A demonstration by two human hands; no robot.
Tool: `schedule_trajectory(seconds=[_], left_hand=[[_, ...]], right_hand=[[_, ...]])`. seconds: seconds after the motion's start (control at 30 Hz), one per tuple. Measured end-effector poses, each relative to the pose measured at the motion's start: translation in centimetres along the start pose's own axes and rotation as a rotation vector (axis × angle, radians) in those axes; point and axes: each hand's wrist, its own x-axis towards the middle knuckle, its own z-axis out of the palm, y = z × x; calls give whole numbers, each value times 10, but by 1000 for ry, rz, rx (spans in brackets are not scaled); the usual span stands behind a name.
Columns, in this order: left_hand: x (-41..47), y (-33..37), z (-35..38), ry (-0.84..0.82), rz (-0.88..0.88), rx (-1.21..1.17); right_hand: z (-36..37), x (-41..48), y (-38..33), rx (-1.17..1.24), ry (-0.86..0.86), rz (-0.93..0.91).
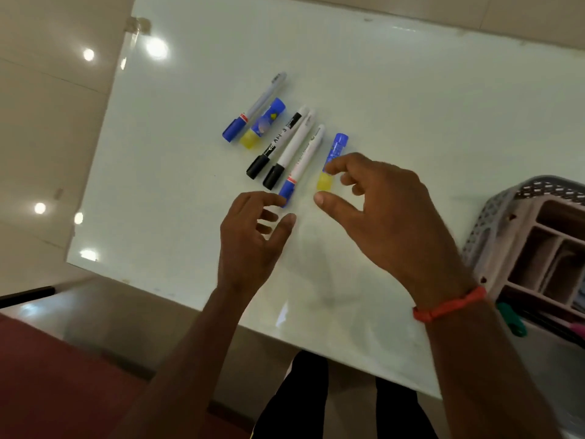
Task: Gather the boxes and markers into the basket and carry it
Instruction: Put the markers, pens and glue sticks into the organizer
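Several markers lie in a row on the white glass table (380,106): a blue-capped one (253,110) at the left, two black-capped ones (280,141) (292,150), and another blue-capped one (304,163). A fat blue and yellow glue stick (262,123) lies among them. A slimmer blue and yellow glue stick (332,160) lies at the right. My right hand (389,213) hovers open over that slim stick, fingertips beside its yellow cap. My left hand (250,239) is open, a fingertip at the blue cap of the nearest marker. The grey lattice basket (493,217) stands at the right edge.
Inside the basket sits a pinkish divided box (544,258). A green object (511,318) and a pink one (577,327) lie by the basket's near side. The table's near edge runs diagonally below my wrists, with the floor and my legs beneath.
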Motion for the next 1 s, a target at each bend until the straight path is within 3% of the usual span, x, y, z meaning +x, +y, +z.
schedule_trajectory(seconds=[0.07, 0.2, 0.33, 0.6, 0.73, 0.83, 1.0], left_hand=[[8, -6, 2, -28, -45, -4], [23, -7, -3, -261, -56, 143], [25, 0, -6, -419, 4, 289], [19, -10, -3, -286, 147, 343], [12, -10, -5, -293, 173, 238], [9, 1, -14, -281, 245, 142], [4, 43, -28, -92, 301, -92]], right_hand=[[13, 15, 3, -60, -19, 39], [41, 28, 6, -240, -109, 134], [55, 29, 5, -322, -34, 151], [70, 0, 21, -267, 73, 229], [78, -30, 27, -229, 113, 191], [62, -54, 23, -123, 198, 135], [9, -83, 9, 230, 408, 13]])
